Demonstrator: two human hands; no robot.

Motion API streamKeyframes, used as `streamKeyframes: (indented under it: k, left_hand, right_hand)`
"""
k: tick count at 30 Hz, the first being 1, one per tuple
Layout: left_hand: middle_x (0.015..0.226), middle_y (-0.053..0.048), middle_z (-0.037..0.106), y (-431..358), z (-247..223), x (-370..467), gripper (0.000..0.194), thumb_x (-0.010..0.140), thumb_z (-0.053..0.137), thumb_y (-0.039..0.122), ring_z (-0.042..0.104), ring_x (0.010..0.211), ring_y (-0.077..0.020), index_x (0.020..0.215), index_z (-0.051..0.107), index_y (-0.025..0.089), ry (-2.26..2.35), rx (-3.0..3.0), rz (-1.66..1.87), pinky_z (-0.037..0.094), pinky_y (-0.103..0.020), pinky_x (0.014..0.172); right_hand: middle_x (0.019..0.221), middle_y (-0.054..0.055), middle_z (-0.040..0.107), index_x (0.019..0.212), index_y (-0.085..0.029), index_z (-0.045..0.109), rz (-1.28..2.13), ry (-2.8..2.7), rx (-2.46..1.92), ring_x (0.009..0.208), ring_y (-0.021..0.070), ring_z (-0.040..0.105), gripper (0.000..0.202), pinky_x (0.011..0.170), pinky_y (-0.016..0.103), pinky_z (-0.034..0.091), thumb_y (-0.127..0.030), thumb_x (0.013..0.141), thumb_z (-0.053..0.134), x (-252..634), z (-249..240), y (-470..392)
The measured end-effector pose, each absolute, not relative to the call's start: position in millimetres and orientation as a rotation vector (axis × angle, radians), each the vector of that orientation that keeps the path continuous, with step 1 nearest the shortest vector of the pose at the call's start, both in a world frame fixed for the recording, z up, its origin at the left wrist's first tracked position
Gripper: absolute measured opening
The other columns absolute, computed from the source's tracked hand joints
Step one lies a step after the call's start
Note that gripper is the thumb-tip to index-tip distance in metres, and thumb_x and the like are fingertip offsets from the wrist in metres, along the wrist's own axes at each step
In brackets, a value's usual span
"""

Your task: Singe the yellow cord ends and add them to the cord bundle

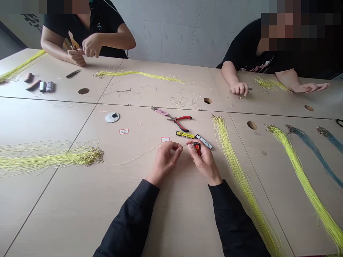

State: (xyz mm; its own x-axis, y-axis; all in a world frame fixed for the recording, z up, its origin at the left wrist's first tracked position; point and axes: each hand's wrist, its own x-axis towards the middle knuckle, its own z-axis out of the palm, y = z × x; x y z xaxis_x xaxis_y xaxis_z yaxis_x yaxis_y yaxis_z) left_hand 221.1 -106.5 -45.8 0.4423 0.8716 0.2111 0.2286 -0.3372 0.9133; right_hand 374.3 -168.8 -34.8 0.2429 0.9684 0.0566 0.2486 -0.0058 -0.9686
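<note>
My left hand [166,159] pinches the end of a thin pale yellow cord [139,156], which trails left toward a yellow cord bundle [66,156]. Close beside it on the right, my right hand [203,160] is closed around a red and black lighter [197,147]. A tiny piece shows between the fingertips of both hands, too small to make out. Just beyond my hands lie a yellow lighter-sized case [184,135] and a dark labelled case [204,141].
Red-handled pliers [179,120] and pink snips [160,111] lie ahead. More yellow bundles [241,171] [302,171] and blue bundles [316,150] lie right. Across the table [107,196], two people work, one with a hand [239,88] near yellow cords. Round holes [252,125] pierce the tabletop.
</note>
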Motion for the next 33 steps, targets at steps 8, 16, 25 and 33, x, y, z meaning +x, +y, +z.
streamKeyframes:
  k: [8,16,25,33]
  left_hand:
    - [0.083,0.000,0.069,-108.6,-42.9,220.9,0.009,0.090,0.060,0.025,0.060,0.079,-0.0153,0.083,0.063,0.020,0.918,1.897,0.899,0.044,-0.032,0.081]
    - [0.082,0.000,0.070,-109.8,-39.0,220.3,0.008,0.088,0.061,0.025,0.060,0.077,-0.0150,0.081,0.063,0.020,0.899,1.914,0.857,0.043,-0.033,0.082]
    - [0.082,0.000,0.071,-109.5,-40.7,220.0,0.007,0.087,0.062,0.025,0.062,0.080,-0.0162,0.081,0.064,0.021,0.900,1.832,0.879,0.045,-0.034,0.086]
    - [0.085,-0.001,0.072,-110.0,-38.5,218.9,0.007,0.086,0.062,0.026,0.062,0.081,-0.0168,0.082,0.065,0.021,0.892,1.800,0.859,0.045,-0.035,0.086]
  right_hand:
    - [0.074,-0.001,0.054,0.091,-0.018,0.062,0.692,-1.373,-1.521,0.065,0.0141,0.048,0.023,0.063,0.026,0.041,-0.038,0.098,0.054,376.5,-30.4,-168.0]
    - [0.082,0.002,0.063,0.094,-0.018,0.063,0.726,-1.387,-1.517,0.073,0.0154,0.055,0.025,0.069,0.025,0.044,-0.040,0.098,0.053,374.5,-32.8,-168.4]
    - [0.080,0.002,0.060,0.093,-0.019,0.062,0.702,-1.395,-1.537,0.071,0.0159,0.052,0.026,0.066,0.026,0.044,-0.042,0.098,0.052,374.5,-32.2,-168.5]
    - [0.081,0.002,0.061,0.093,-0.019,0.062,0.700,-1.387,-1.512,0.071,0.0156,0.053,0.023,0.068,0.026,0.044,-0.040,0.098,0.053,374.2,-31.5,-168.4]
